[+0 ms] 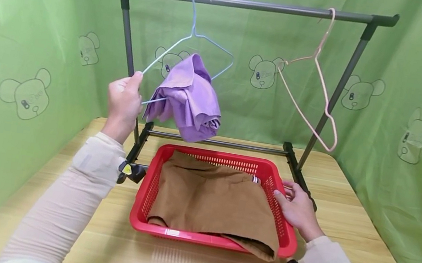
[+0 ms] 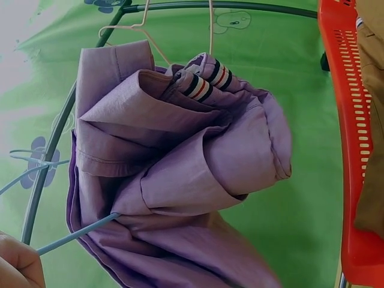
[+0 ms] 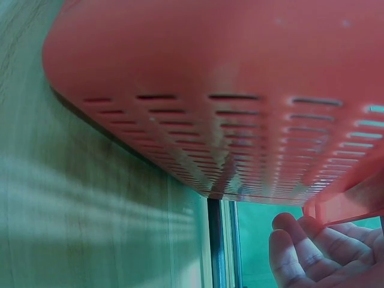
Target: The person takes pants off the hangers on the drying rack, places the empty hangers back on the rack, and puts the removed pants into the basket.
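The grip of the left hand (image 1: pixel 123 100) held one end of the blue hanger (image 1: pixel 193 34), hooked over the rail (image 1: pixel 253 5), with the purple garment (image 1: pixel 193 100) bunched across its lower bar. The right hand's (image 1: pixel 299 206) grip held the side rim of the red basket (image 1: pixel 209 239), which contained the brown garment (image 1: pixel 216 202).

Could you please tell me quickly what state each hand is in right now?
Left hand: closed, holding the blue hanger.
Right hand: closed around the rim of the red basket.
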The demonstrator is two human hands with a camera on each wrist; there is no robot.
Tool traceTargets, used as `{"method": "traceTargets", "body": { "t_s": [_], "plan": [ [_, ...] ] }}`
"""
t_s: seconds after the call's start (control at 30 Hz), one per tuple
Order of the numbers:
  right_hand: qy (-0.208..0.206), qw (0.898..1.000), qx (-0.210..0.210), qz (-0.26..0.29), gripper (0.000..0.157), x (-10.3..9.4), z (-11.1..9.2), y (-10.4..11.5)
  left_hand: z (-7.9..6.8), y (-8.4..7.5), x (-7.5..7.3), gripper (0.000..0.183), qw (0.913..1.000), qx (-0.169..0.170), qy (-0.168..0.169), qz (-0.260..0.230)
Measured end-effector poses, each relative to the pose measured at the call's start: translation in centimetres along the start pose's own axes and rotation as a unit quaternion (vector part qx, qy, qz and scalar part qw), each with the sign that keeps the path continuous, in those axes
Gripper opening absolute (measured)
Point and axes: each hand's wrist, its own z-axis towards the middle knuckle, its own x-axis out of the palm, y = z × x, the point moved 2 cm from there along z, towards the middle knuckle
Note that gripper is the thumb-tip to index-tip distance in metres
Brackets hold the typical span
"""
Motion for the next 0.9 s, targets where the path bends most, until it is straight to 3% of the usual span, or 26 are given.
{"method": "traceTargets", "body": {
  "t_s": [0.9],
  "plan": [
    [0.004,1.000,0.004,0.009,0.053,-0.03,0.10,-0.24,-1.01,0.24,0.03,0.046,0.9999,0.010,0.010,0.008]
  ]
}}
